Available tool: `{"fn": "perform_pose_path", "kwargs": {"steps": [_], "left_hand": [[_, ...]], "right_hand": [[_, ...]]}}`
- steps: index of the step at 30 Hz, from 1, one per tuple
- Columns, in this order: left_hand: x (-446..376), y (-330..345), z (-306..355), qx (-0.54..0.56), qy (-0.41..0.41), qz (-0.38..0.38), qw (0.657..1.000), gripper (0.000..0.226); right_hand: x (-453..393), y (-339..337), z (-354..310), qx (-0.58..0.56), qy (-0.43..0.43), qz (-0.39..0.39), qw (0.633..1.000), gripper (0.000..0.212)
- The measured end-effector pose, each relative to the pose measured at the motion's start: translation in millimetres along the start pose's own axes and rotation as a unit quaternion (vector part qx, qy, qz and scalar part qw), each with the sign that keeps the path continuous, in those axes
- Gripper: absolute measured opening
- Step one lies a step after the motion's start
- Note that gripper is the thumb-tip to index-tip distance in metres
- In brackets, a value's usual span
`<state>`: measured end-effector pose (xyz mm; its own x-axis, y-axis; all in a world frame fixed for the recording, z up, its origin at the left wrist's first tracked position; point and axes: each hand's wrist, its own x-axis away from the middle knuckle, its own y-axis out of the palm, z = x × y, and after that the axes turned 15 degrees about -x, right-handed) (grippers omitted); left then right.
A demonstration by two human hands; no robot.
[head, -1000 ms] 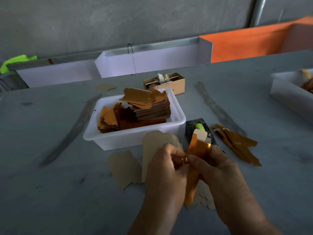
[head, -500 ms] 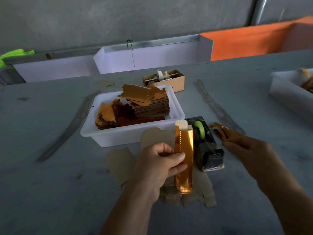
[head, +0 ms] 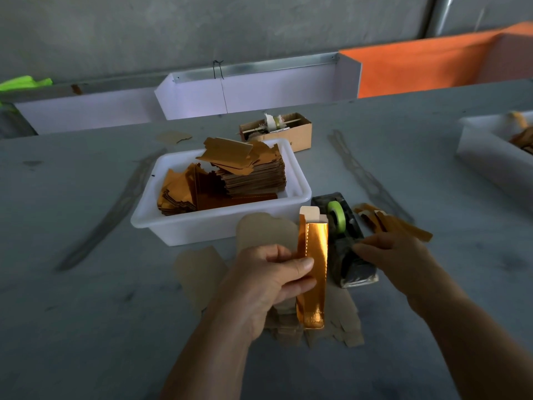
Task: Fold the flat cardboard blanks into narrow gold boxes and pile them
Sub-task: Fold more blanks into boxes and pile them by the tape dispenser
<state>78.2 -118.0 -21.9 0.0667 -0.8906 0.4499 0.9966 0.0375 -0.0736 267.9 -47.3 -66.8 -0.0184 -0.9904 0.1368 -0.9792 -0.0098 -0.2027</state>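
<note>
Gold blanks [head: 222, 180] fill the white tub [head: 178, 229] at the left, stacked flat and leaning, with more plain-side blanks [head: 199, 272] loose on the grey table [head: 72, 313] in front of it. Just right of the tub's near corner, the left hand [head: 268, 284] grips the narrow gold box [head: 313, 269] upright, thumb across its front and fingers curled behind, its pale top flap open. A second ago both hands were working this piece together low over the table; now it stands formed as a tube and held by the left hand alone. The right hand [head: 398, 261] has let go and come back from the pile toward the tape dispenser [head: 343, 241], its fingers loosely extended and holding nothing, fingertips at the dispenser's side. Beyond it lies the pile of finished gold boxes [head: 392, 223], blurred. Folding of this box looks mostly done; my guess is a strip of the green tape comes next, then closing the flap and piling it on the right
</note>
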Motion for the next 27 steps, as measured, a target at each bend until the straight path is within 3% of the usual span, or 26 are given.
{"fn": "perform_pose_path", "kwargs": {"steps": [5,11,13,16,19,22,27], "left_hand": [[-0.2,-3.1,0.1,0.033,-0.005,-0.013,0.999,0.011],[0.3,2.9,-2.3,0.006,0.004,0.024,1.0,0.002],[0.0,4.0,-2.3,0.008,0.006,0.031,0.999,0.003],[0.0,4.8,-2.3,0.012,0.007,0.033,0.999,0.004],[-0.4,4.7,-2.5,0.015,0.006,0.032,0.999,0.004],[0.0,3.9,-2.6,0.024,0.004,0.028,0.999,0.003],[0.3,4.6,-3.2,0.015,0.005,0.028,0.999,0.002]], "right_hand": [[0.8,3.5,-1.1,-0.019,-0.003,0.003,1.0,0.016],[10.3,2.5,2.8,-0.237,0.054,0.01,0.97,0.012],[15.8,1.2,4.9,-0.205,0.026,0.025,0.978,0.016],[23.7,3.4,5.4,-0.061,-0.042,0.059,0.995,0.017],[29.0,7.4,5.8,0.042,-0.104,0.089,0.99,0.021],[30.8,10.8,12.7,0.09,-0.13,0.105,0.982,0.016],[33.6,15.3,20.4,0.075,-0.143,0.119,0.98,0.021]]}}
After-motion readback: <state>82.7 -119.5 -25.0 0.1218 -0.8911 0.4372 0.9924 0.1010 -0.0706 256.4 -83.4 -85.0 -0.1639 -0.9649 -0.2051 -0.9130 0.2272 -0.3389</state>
